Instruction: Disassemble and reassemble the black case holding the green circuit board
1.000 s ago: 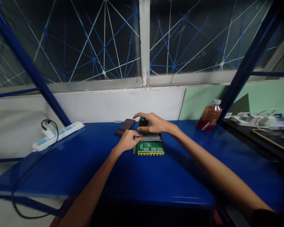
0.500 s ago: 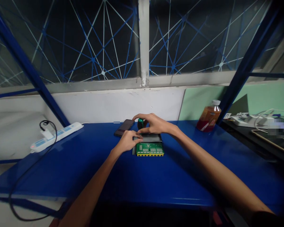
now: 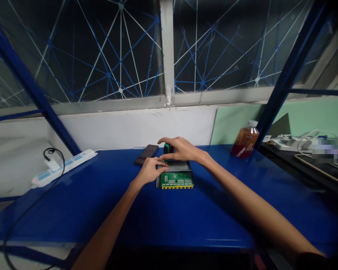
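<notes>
A green circuit board (image 3: pixel 177 178) with a row of yellow-edged connectors along its near side lies on the blue table. Behind its upper part is a grey metal casing (image 3: pixel 181 166). My right hand (image 3: pixel 184 149), fingers curved from above, grips the green handle of an upright screwdriver (image 3: pixel 167 147). Down at the board's left edge, my left hand (image 3: pixel 149 171) has thumb and fingertips pinched around the screwdriver's thin shaft. The tip, and anything small beneath it, is too small to make out.
A dark phone (image 3: pixel 147 154) lies behind my left hand. On the left stands a white power strip (image 3: pixel 63 168) with a black cable (image 3: pixel 62 170). A drink bottle (image 3: pixel 244 140) is at the back right, near a blue frame post (image 3: pixel 281 75) and a black surface with cables.
The view has shifted slightly. Both hands stay at the board's left side with the screwdriver; my right index finger is straighter and lifted off the handle.
</notes>
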A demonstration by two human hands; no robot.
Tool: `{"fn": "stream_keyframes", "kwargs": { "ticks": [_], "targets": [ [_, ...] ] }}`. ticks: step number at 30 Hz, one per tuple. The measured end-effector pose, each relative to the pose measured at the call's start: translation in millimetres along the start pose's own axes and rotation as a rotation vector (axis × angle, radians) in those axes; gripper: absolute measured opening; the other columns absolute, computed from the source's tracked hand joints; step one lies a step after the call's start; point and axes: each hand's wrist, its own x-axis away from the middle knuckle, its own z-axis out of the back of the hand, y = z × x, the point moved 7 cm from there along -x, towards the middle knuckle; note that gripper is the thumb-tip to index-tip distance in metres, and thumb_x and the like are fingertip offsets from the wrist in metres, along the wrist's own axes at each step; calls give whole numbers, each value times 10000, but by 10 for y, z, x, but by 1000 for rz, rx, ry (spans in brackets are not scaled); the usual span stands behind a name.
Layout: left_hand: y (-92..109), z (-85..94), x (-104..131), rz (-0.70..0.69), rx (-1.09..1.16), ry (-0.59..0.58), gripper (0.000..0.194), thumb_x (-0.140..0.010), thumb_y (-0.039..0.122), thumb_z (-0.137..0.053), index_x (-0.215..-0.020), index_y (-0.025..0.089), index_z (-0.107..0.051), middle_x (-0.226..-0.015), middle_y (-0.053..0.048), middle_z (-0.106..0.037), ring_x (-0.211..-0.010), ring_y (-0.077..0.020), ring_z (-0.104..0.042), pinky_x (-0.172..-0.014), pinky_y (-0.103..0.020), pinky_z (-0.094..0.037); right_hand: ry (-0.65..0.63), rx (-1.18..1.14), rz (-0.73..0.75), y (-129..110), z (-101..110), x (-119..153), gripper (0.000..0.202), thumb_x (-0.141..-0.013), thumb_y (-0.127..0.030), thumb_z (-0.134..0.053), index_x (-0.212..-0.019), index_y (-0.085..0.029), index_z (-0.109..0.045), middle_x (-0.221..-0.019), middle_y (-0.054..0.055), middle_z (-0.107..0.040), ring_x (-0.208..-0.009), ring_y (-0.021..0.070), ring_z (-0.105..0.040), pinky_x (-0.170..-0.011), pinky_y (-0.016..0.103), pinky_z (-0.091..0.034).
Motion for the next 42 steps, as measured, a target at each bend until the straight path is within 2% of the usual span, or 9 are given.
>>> {"fn": "stream_keyframes", "kwargs": {
  "ticks": [5,9,15,19,25,28,33,36,42],
  "targets": [
    [35,-27,4,-32,20,-13,157,-787,279,-632,-856,200,-748,-912,-53,-736,-914,-217,-654,-851,-308,-465,-12,-60,95,-109,37,10,462,-792,-332,-598,-1227,-195,-520,-925,56,-648,-775,175,-549,-659,282,-351],
    [47,-19,-7,-26,-57,30,146,-769,320,-659,-802,211,-751,-869,-52,-733,-895,-225,-643,-844,-320,-458,-27,-77,62,-105,17,-25,355,-807,-274,-562,-1151,-185,-566,-794,30,-638,-712,157,-543,-643,277,-352],
    [47,-3,-12,-25,30,55,107,-761,265,-667,-770,194,-747,-859,-38,-745,-851,-202,-670,-797,-278,-478,17,-13,8,-49,-25,-67,387,-789,-431,-604,-1091,-189,-607,-642,8,-581,-618,153,-505,-578,280,-309],
    [28,-10,-16,-20,68,49,120,-751,255,-679,-800,173,-751,-875,-54,-749,-858,-210,-683,-807,-278,-487,32,49,-24,-19,-47,-67,464,-779,-517,-586,-1116,-199,-606,-638,18,-589,-607,163,-504,-557,286,-286],
    [43,-37,-28,-1,103,-8,159,-761,264,-656,-831,161,-754,-886,-64,-749,-866,-222,-684,-805,-285,-488,-45,-29,39,-99,-8,-60,459,-766,-340,-600,-1203,-208,-548,-852,38,-680,-733,173,-565,-629,282,-334],
    [50,-54,-19,15,119,-44,165,-766,264,-645,-846,169,-753,-904,-53,-748,-882,-224,-681,-809,-282,-482,-68,-34,55,-120,18,-51,438,-759,-283,-586,-1191,-212,-557,-875,36,-684,-728,166,-564,-637,281,-338],
    [45,-16,-15,7,85,1,173,-750,302,-680,-852,181,-751,-914,-48,-747,-895,-225,-677,-836,-288,-468,-2,23,40,-72,5,-81,335,-796,-352,-571,-1088,-197,-618,-779,36,-653,-701,165,-545,-625,281,-323],
    [40,27,-19,4,67,54,151,-732,293,-705,-810,173,-750,-876,-50,-749,-870,-220,-679,-813,-285,-471,13,44,47,-63,-29,-106,335,-812,-396,-559,-1070,-194,-628,-710,25,-619,-659,157,-521,-613,281,-308],
    [24,39,-24,33,86,49,103,-745,243,-680,-761,168,-749,-823,-48,-750,-831,-217,-683,-800,-298,-481,13,47,54,-118,-4,-86,392,-821,-466,-539,-1086,-188,-619,-706,25,-605,-629,150,-495,-591,279,-285]
  ]
}}
